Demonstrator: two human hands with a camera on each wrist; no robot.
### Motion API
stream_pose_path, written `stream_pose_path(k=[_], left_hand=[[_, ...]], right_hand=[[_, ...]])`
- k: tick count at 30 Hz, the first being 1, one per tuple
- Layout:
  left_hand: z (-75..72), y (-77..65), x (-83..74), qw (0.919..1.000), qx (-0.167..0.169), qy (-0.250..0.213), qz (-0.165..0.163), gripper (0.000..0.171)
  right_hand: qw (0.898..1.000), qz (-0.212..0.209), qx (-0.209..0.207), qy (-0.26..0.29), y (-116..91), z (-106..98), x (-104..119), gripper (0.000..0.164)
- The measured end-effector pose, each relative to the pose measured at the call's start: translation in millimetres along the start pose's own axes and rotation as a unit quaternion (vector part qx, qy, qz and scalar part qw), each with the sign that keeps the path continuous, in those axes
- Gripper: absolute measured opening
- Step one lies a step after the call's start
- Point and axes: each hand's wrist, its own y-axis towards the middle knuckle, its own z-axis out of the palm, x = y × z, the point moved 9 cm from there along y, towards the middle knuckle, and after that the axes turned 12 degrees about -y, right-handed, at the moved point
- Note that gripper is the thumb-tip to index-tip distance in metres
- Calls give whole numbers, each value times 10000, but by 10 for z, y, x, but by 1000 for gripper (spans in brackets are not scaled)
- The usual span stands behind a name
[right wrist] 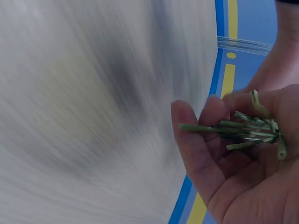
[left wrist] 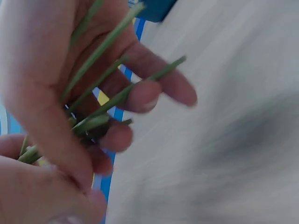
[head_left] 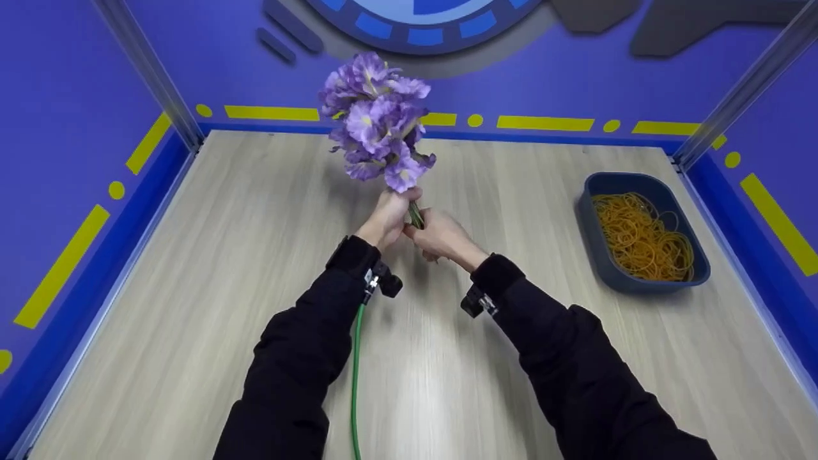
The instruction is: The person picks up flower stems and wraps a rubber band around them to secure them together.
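Blue-walled booth, lt wood-grain desk [head_left: 192, 332], metal posts at back corners.
Back wall [head_left: 511, 89], L wall [head_left: 45, 128] & R wall [head_left: 789, 121] all blue/violet-blue w/ yellow dashes [head_left: 546, 122] + yellow dots [head_left: 475, 120] running low; darker blue band [head_left: 543, 137] along btm of back wall. Circ. blue emblem [head_left: 425, 35] top ctr, cut by frame edge; dk gray shapes [head_left: 709, 25] upper R. L post [head_left: 147, 70] & R post [head_left: 741, 89] silvery. Soft bright glare [head_left: 422, 409] on near-mid desk. Wrist cams: desk blurry, blue/yellow wall bits at a slant.
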Motion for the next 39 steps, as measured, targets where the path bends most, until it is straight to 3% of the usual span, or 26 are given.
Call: stream_pose_path(k=[2,4,6,8,10,13,18,20,21,22,24,26,28,30,32,35,39], left_hand=[[-15,-6,8,9990,71,430,-101,13],[-39,6,0,9988,98,444,-209,11],[-92,26,-25,9994,-54,-124,-323,8],[-154,45,-51,9931,-315,-1039,-447,12],[-202,56,-73,9745,-603,-2101,-499,16],[-219,50,-102,9453,-806,-3129,-454,24],[-224,-80,-99,9007,-890,-4251,-109,40],[-239,-181,-76,8898,-927,-4467,102,43],[-243,-238,-63,8869,-948,-4516,213,44],[-242,-295,-50,8858,-956,-4531,324,45],[-219,-399,-27,8917,-920,-4401,524,47],[-163,-488,-15,9056,-744,-4116,704,46],[-94,-571,-16,9228,-521,-3710,903,45],[-39,-647,-19,9353,-335,-3354,1078,45],[4,-710,-22,9425,-183,-3127,1165,42],[37,-774,-30,9436,7,-3089,1193,38],[57,-801,-67,9387,281,-3231,1168,37]], right_hand=[[9996,-78,-73,-263,16,8,-14,31],[9981,-150,-236,-555,35,-1,-34,37],[9963,-180,-360,-757,43,-10,-60,39],[9929,-298,-543,-1020,50,-31,-62,38],[9859,-506,-799,-1382,47,-67,-31,37],[9644,-1008,-1319,-2056,2,-126,83,40],[8934,-1860,-2333,-3359,-270,-161,350,37],[8780,-1959,-2529,-3559,-410,-156,419,33],[8792,-1924,-2548,-3535,-471,-157,433,32],[8843,-1866,-2518,-3460,-520,-155,436,32],[9013,-1692,-2413,-3175,-592,-150,417,32],[9170,-1495,-2335,-2868,-639,-139,380,32],[9260,-1393,-2273,-2672,-669,-103,344,28],[9307,-1357,-2260,-2537,-698,-65,316,23],[9338,-1374,-2265,-2404,-719,-41,293,24],[9379,-1465,-2312,-2130,-731,-42,244,33],[9406,-1590,-2336,-1882,-740,-36,168,43]])
